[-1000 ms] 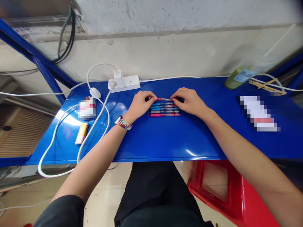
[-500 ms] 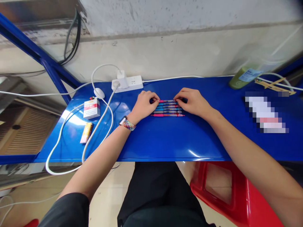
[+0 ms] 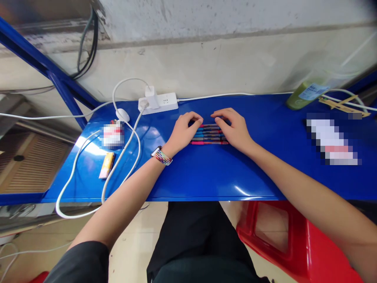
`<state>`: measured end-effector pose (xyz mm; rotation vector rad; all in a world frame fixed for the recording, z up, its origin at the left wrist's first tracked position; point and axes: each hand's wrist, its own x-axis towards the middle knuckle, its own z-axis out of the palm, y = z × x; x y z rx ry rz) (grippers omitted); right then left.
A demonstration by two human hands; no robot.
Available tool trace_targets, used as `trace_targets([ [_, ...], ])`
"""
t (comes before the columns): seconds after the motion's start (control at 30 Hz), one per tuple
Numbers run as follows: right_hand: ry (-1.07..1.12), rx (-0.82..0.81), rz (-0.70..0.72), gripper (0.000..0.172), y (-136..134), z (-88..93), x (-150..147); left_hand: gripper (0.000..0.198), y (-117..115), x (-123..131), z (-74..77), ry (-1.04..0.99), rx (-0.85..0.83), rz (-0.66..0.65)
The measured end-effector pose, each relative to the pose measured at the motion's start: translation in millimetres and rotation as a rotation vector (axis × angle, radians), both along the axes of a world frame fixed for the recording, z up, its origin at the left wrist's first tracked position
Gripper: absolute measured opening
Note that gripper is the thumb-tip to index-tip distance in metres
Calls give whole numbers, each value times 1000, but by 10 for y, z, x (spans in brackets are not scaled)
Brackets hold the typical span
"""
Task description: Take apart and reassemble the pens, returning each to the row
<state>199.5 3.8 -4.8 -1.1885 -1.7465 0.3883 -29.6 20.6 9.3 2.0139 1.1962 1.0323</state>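
Observation:
Several pens with pink, blue and grey grips lie side by side in a neat stack of rows on the blue table. My left hand is at their left ends, its fingers loosely bent and its thumb close to the index finger. No pen shows between those fingertips. Over the right ends is my right hand, thumb and index finger a little apart, holding nothing. Both hands partly cover the pen ends, so whether they touch the pens is hard to see. A colourful woven band circles my left wrist.
A white power strip with plugs stands against the wall. Left are a looping white cable, a blurred box and a small orange box. Right are a green drink cup and a pixelated object. Below is a red stool.
My fingertips have come off the ends of the farthest pen and moved inward, toward each other. The right thumb and index finger have parted. The pens remain in their row.

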Motion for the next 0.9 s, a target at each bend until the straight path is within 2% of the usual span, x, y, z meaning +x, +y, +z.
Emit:
trace_targets([
  [0.1,93,-48,-19,21,-30,-53,-125,15,-22,75,-29,-136,-65,-27],
  [0.3,108,-68,-46,22,-11,-54,-149,22,-88,143,18,-295,-149,-9],
  [0.5,126,-70,-21,19,5,-47,-170,27,-66,145,-13,-321,-140,59],
  [0.67,21,-38,20,18,-17,-6,-156,27,-30,121,-55,-334,-142,57],
  [0.77,-69,54,91,23,-92,70,-137,28,11,99,-95,-379,-147,33],
  [0.9,-260,169,270,27,-217,169,-131,32,58,84,-133,-426,-167,15],
])
